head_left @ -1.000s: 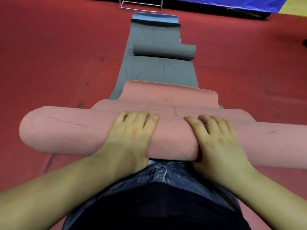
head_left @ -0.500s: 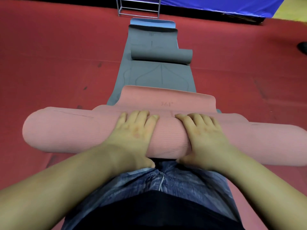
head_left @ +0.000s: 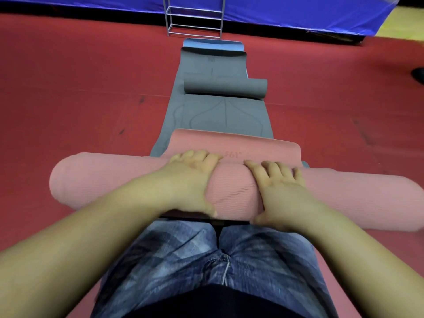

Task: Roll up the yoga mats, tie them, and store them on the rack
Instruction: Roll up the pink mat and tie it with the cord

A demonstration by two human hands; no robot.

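Plainly, writing: the flat end of the pink mat (head_left: 236,193) carries a faint mark that looks like "361°", just ahead of the fingertips; no other text can be read.
Pink mat: mostly rolled into a thick tube lying crosswise on the red floor (head_left: 68,88), right in front of the person's knees; a short flat end lies unrolled beyond it, overlapping the grey mat (head_left: 218,120).
Left hand (head_left: 190,180): draped over the top of the roll, fingers bent down over the far side, thumb low on the near side, clasping it.
Right hand (head_left: 280,191): laid over the roll the same way, fingers spread and curved over the crest, thumb tucked under the near edge.
Grey mat: stretched flat away from the person, faint line patterns on it, with a rolled grey mat (head_left: 224,88) resting across it.
Rack (head_left: 195,17): metal frame at the far end, its top cut off by the picture edge.
Hard to make out: the roll's right end runs out of frame; a blue strip peeks out beyond the grey mat; a dark object at the right edge is cut off.
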